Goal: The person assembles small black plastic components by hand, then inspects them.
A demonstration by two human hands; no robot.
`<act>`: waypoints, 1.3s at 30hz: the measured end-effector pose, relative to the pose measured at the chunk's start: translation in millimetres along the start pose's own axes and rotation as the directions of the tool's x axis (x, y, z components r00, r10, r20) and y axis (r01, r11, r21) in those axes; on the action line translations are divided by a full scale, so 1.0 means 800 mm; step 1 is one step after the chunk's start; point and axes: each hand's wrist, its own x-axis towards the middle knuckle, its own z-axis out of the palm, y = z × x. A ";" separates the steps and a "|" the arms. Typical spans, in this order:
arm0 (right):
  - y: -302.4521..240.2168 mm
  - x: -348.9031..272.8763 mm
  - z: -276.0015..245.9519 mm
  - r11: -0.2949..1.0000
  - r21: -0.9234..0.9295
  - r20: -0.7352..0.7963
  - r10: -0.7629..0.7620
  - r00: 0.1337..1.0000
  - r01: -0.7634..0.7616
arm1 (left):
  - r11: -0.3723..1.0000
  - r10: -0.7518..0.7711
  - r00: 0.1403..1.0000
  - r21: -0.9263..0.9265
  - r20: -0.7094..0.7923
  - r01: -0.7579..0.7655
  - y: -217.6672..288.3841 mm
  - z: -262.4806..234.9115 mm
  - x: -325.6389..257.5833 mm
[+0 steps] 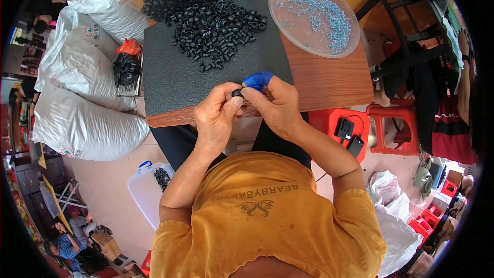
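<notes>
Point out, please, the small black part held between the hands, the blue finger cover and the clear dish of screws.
Small black part (237, 93): head view, its rounded top.
Blue finger cover (258, 80): head view, its middle.
Clear dish (288, 38): head view, bare lower-left floor.

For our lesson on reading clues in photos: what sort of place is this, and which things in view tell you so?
Probably a small workshop for hand assembly. A heap of small black rubber parts lies on a black foam mat, a clear tray of small metal screws sits beside it, and stuffed white sacks lie by the table.

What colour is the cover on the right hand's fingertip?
Blue: the fingertip cover on the right hand, seen in the head view.
</notes>
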 end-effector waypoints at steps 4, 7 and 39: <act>-0.004 -0.001 -0.004 0.999 0.016 0.046 0.034 0.998 -0.035 | 0.995 -0.008 1.000 -0.101 0.026 0.011 -0.001 -0.002 0.001; -0.007 0.002 -0.006 0.993 -0.064 0.032 -0.095 0.995 0.097 | 0.987 -0.014 0.999 -0.157 0.049 0.022 -0.003 -0.002 0.001; 0.000 -0.014 -0.014 0.865 -0.322 0.071 -0.384 0.921 0.385 | 0.900 -0.254 0.964 -0.347 0.078 0.265 -0.004 0.006 0.003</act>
